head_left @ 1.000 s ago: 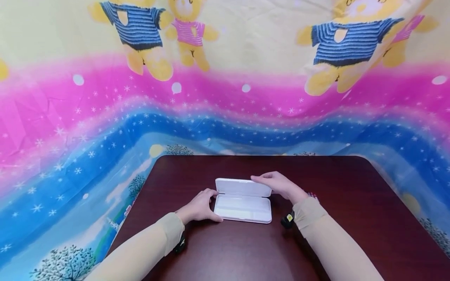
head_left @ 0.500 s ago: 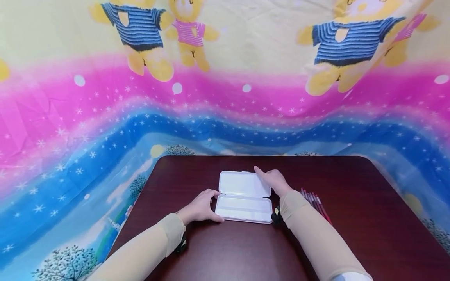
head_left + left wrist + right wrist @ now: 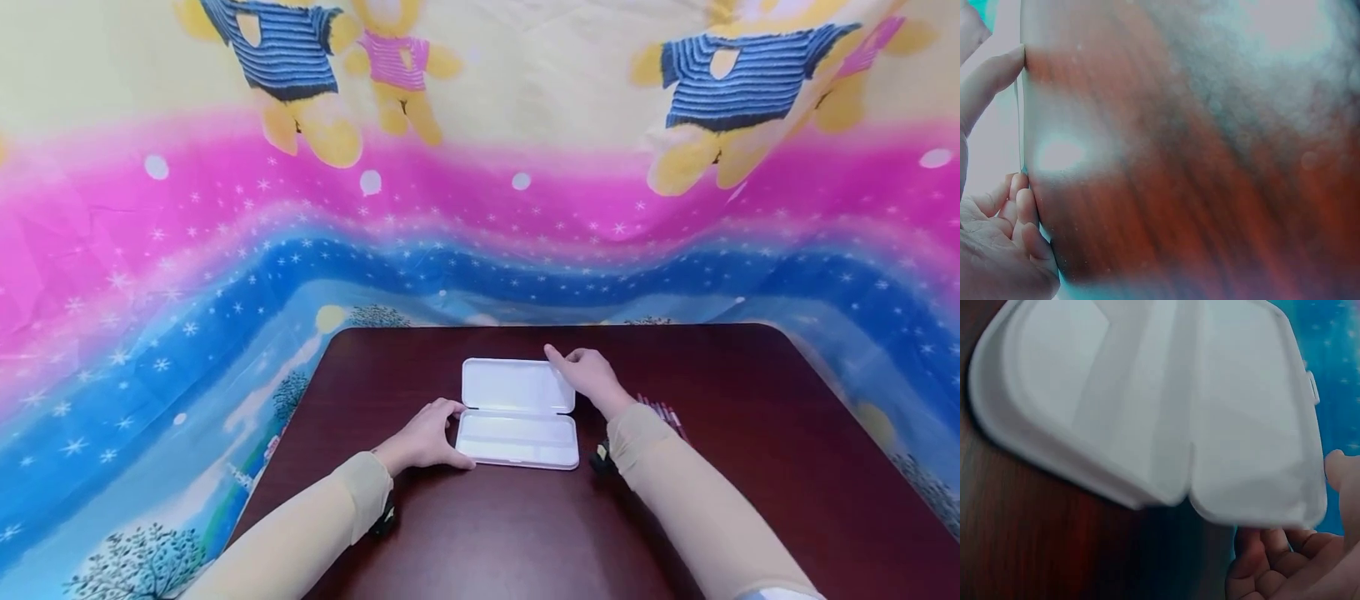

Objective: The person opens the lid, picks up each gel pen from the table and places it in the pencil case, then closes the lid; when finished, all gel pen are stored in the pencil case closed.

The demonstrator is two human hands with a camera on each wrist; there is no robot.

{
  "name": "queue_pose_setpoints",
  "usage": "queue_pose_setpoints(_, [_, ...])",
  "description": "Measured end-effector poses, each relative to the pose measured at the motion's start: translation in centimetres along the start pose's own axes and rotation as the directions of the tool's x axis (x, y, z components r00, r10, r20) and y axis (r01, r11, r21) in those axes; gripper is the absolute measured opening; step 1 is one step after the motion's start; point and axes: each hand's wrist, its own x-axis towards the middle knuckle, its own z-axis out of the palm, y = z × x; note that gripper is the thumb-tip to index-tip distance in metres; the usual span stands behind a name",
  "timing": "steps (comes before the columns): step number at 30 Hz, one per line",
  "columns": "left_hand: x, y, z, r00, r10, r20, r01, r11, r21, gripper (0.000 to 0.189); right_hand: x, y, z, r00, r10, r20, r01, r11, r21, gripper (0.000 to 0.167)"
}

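A white plastic pencil case (image 3: 517, 439) lies open on the dark wooden table, its lid (image 3: 513, 385) tilted back on the far side. Its shallow inside shows a lengthwise divider and no contents. At the case's left end, my left hand (image 3: 423, 435) grips it, thumb at the front corner and fingers at the back. My right hand (image 3: 596, 379) holds the lid's far right corner. In the right wrist view the thumb (image 3: 1335, 467) is at the lid's outer edge, with curled fingers (image 3: 1266, 559) by its short side. The left wrist view shows thumb and fingers along the case's edge.
Several thin pens or pencils with red parts (image 3: 663, 412) lie to the right, partly hidden by the right forearm. The table (image 3: 480, 533) has rounded far corners. A patterned cloth (image 3: 480, 208) with bears hangs behind and beside it.
The lid has swung back from nearly upright to a wider tilt, my right hand moving with it. The left hand stays at the case's left end. The camera view has shifted slightly.
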Motion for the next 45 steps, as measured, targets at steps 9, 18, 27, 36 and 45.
queue_pose_setpoints(9, [0.1, -0.2, -0.7, 1.000, -0.023, -0.001, 0.023, 1.000, -0.013, 0.101, -5.6, 4.0, -9.5, 0.985, -0.158, -0.071, 0.135, 0.958, -0.254, 0.062])
queue_pose_setpoints(18, [-0.1, -0.1, -0.7, 0.999, -0.034, 0.003, 0.034, 0.999, -0.021, 0.100, -10.7, 10.5, -11.9, 0.996, 0.025, 0.083, 0.014, 0.900, -0.435, 0.042])
queue_pose_setpoints(27, [0.0, -0.1, -0.2, 1.000, -0.018, 0.011, 0.018, 1.000, -0.024, 0.101, -12.7, 12.0, -10.9, 0.988, 0.087, 0.127, -0.027, 0.912, -0.410, 0.029])
queue_pose_setpoints(36, [0.0, -0.2, -0.2, 1.000, -0.009, 0.008, 0.009, 1.000, -0.022, 0.101, -12.9, 12.3, -10.4, 0.985, 0.109, 0.131, -0.047, 0.913, -0.405, 0.026])
queue_pose_setpoints(45, [0.0, -0.2, -0.2, 1.000, 0.000, 0.001, 0.000, 1.000, -0.020, 0.100, -12.5, 12.6, -10.5, 0.984, 0.119, 0.131, -0.060, 0.922, -0.384, 0.026])
